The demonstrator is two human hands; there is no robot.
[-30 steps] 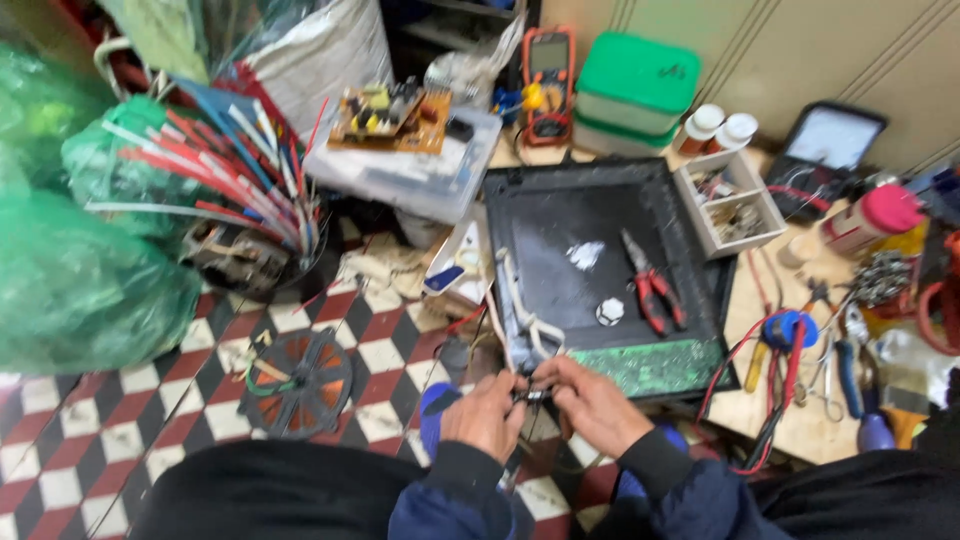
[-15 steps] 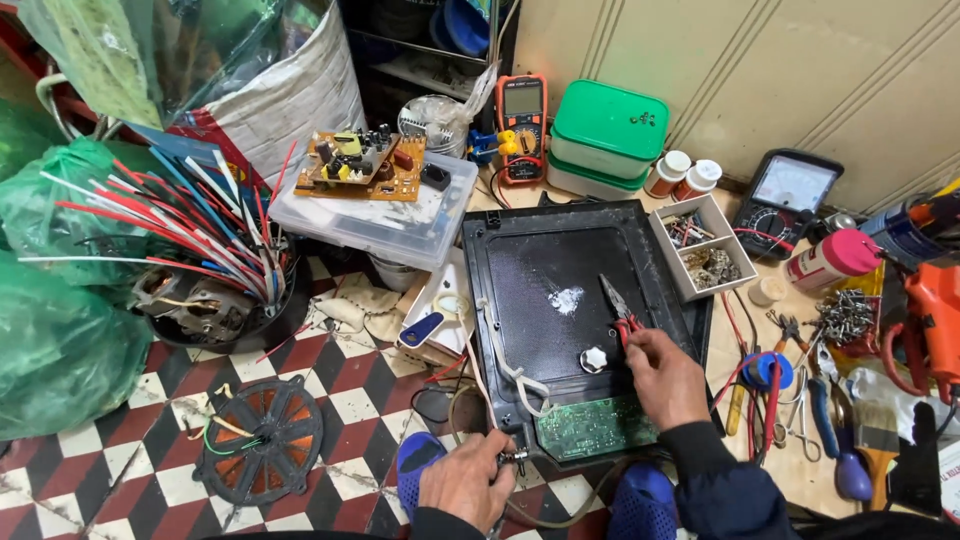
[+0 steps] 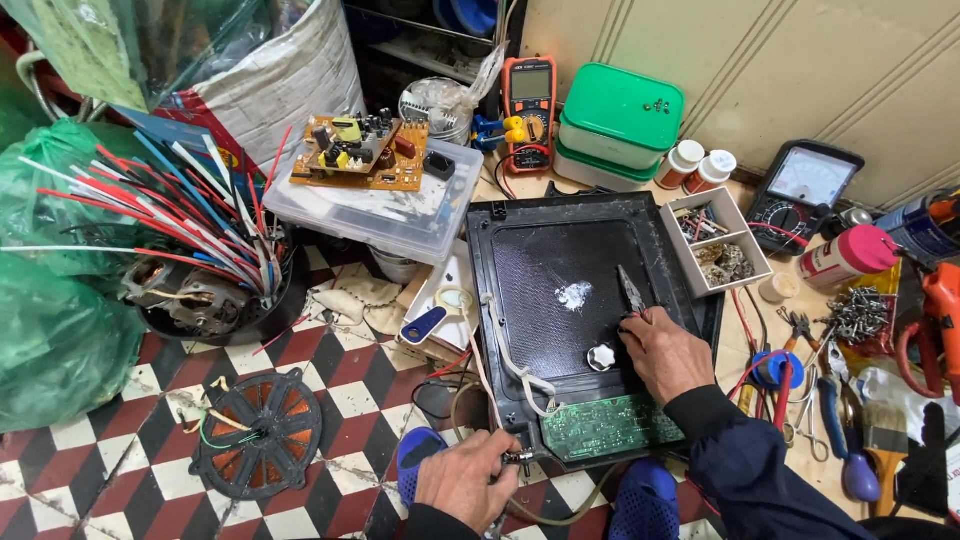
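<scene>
**Two hands at the black appliance casing, clutter on every side**

At the far left of the frame green plastic bags [image 3: 45,330] press against a dark tub [image 3: 215,300] bristling with coloured wire offcuts, and below it a round copper coil disc [image 3: 258,432] lies on the checked floor tiles [image 3: 345,400] — the only open room, a narrow strip at lower left. Upper centre-left, a brown circuit board [image 3: 355,155] sits on a clear plastic box [image 3: 385,205].

The left hand [image 3: 462,482], at the bottom edge, is closed around a small metal-tipped part [image 3: 518,458] just off the lower left corner of the black casing [image 3: 545,260]; what exactly it pinches is too small to tell. A green circuit board [image 3: 612,427] lies at the casing's near edge.

The right hand [image 3: 665,352] rests on the casing's right half, fingers closed on the handles of pliers [image 3: 632,292] whose tips point up the frame, near a white smear. Right of the casing — a compartment tray [image 3: 722,240] of small parts, an analogue meter [image 3: 808,190], then tools crowding the right edge.
</scene>
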